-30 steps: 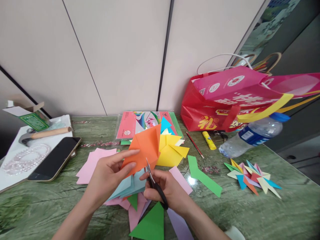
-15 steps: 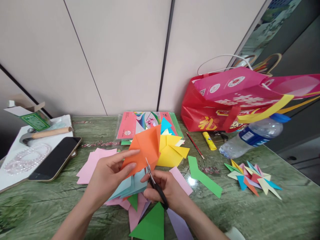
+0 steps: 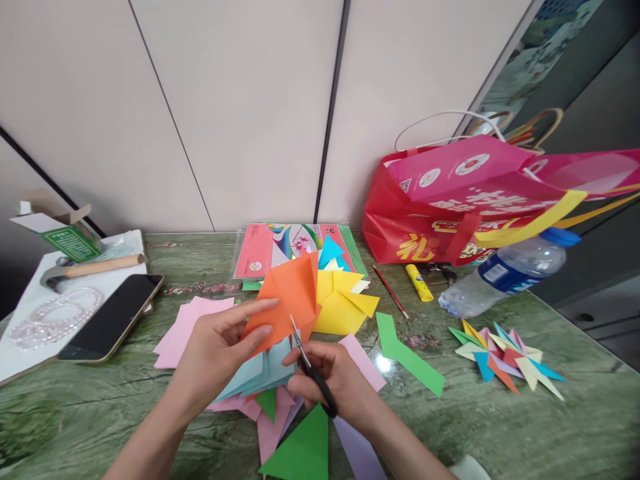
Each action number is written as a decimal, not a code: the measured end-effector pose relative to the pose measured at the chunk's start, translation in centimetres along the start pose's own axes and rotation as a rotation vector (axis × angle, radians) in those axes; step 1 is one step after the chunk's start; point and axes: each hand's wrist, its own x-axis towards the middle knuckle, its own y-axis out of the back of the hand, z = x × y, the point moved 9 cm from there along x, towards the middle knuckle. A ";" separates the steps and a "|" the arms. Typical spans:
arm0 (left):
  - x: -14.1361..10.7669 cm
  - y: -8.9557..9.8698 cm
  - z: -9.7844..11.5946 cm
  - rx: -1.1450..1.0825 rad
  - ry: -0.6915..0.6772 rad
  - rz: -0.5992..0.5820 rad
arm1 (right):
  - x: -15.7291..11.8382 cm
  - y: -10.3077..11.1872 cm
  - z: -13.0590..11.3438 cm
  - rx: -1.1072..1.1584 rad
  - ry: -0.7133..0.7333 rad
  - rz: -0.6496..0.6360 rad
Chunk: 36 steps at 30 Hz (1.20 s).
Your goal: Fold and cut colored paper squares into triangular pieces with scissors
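Pinched between the thumb and fingers of my left hand [image 3: 220, 353] is a creased orange paper [image 3: 285, 297], raised above the pile. My right hand [image 3: 333, 380] grips black-handled scissors [image 3: 315, 380], their blades at the lower edge of the orange paper. Light blue papers [image 3: 265, 370] lie beneath my hands, over pink and green pieces. Behind the orange sheet rest folded yellow papers [image 3: 343, 310] and a blue folded piece [image 3: 331, 252]. A dark green paper triangle [image 3: 303, 447] lies below the scissors, beside a lilac strip [image 3: 357, 450].
On the right are a green paper offcut [image 3: 410, 357], a colourful paper star [image 3: 507, 357], a water bottle [image 3: 505, 273], a yellow glue stick [image 3: 419, 283], a pencil [image 3: 390, 291] and a red bag [image 3: 415, 213]. At left lie a phone [image 3: 113, 320] and a hammer [image 3: 100, 267].
The right-hand flap of the orange paper has shifted slightly left and down. Both hands and the scissors stay in nearly the same place.
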 end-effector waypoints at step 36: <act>0.0 0.0 0.3 0.008 0.029 0.004 | 0.0 0.8 0.5 -0.067 -0.001 0.059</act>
